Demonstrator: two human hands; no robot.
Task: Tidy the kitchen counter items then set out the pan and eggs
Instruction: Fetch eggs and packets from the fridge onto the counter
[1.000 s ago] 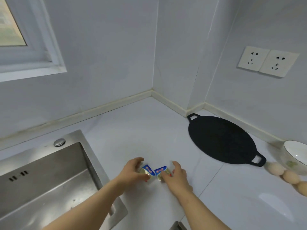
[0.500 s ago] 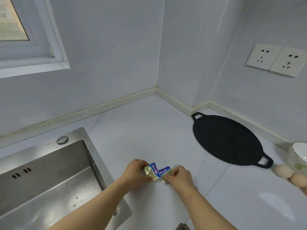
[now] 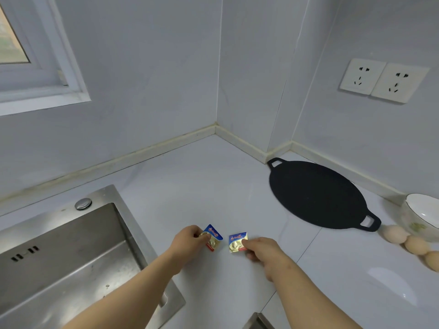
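Observation:
Two small gold-and-blue foil packets are near the front of the white counter. My left hand point(image 3: 188, 242) pinches the left packet point(image 3: 213, 237), and my right hand point(image 3: 262, 250) pinches the right packet point(image 3: 237, 242); a small gap separates them. A flat black pan point(image 3: 316, 195) with two loop handles lies on the counter to the right, by the wall. Three eggs point(image 3: 395, 233) lie in a row at the right edge, beside a white bowl point(image 3: 421, 213).
A steel sink point(image 3: 59, 262) fills the lower left, its rim just left of my left forearm. Walls meet in a corner behind the counter point(image 3: 190, 186). Two wall sockets point(image 3: 382, 80) sit above the pan. A window is at upper left.
The two packets were held together half a second ago; now my hands have drawn them apart, one in each hand. The camera view has shifted slightly.

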